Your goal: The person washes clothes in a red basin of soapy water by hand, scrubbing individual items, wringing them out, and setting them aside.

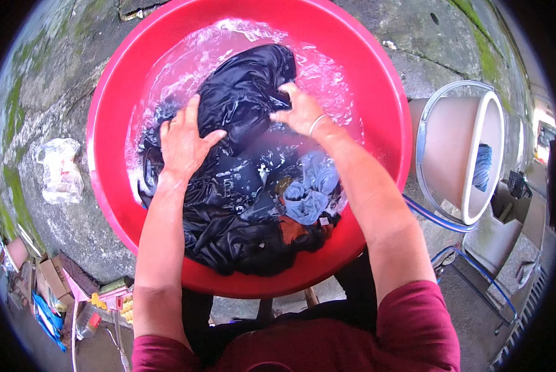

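A wide red plastic basin [385, 139] of sudsy water holds soaked clothes in front of me. A dark, shiny wet garment [241, 83] bulges above the water in its far half. My left hand [185, 139] lies at the garment's left edge, fingers spread and thumb pointing right. At its right edge is my right hand [301, 110], a white band at the wrist, with a fold of dark cloth between thumb and fingers; whether it grips is unclear. Nearer me are a blue-grey cloth [306, 197], a piece of rust-orange fabric [293, 230] and more black clothing [241, 246].
Right of the basin, a pale bucket [450, 139] lies tipped, with blue cloth [483, 167] inside. A striped hose [438, 222] runs beside it. A clear plastic bag [61, 169] rests on the mossy concrete [92, 223] at left. Lower left are a cardboard box [54, 279] and clutter.
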